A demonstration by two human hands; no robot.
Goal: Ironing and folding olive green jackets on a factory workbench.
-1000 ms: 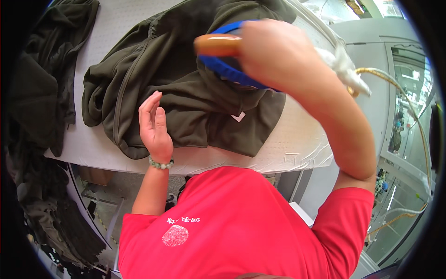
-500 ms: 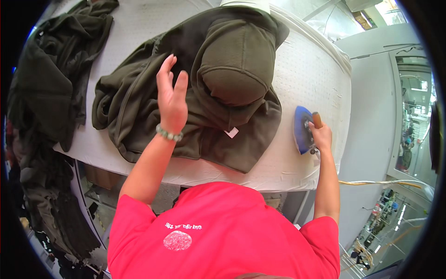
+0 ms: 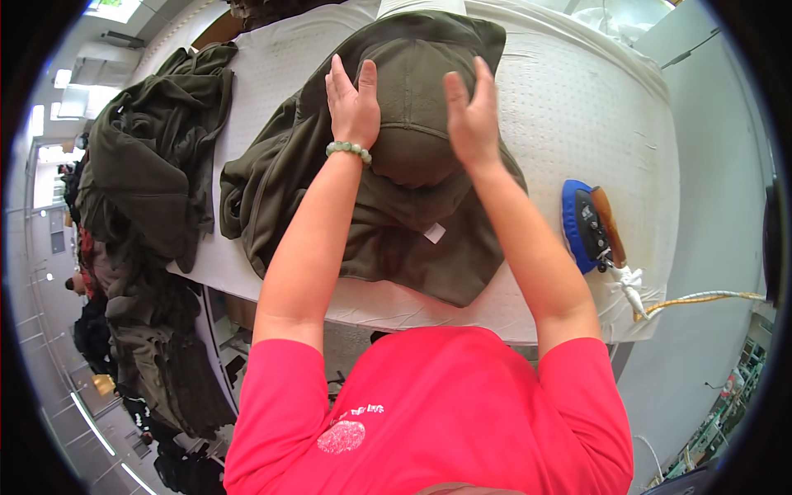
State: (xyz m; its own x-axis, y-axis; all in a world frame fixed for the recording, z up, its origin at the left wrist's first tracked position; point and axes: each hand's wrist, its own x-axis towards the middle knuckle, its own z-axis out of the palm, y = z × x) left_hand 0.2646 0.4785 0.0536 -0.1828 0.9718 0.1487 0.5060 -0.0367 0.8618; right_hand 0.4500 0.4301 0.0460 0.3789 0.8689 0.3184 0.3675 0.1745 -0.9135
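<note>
Nearest the camera, the red shirt (image 3: 429, 412) filled the lower edge, both bare forearms reaching up from it toward twelve o'clock. At about three o'clock a blue iron (image 3: 587, 224) with a brown handle lay on the white padded table (image 3: 577, 107), well apart from both hands, likely parked there so both were free for the cloth. Further up, the olive hooded garment (image 3: 396, 223) lay spread across the table's middle, its hood toward twelve o'clock, a small white tag showing on the lower fold. The left hand (image 3: 353, 101), a green bead bracelet (image 3: 348, 149) at its wrist, lay flat on the hood, grip open and holding nothing. The right hand (image 3: 472, 111) stood beside it, fingers straight, grip likewise open, seemingly smoothing the hood. At nine o'clock, more dark garments (image 3: 148, 165) hung heaped over the table's far-left edge.
</note>
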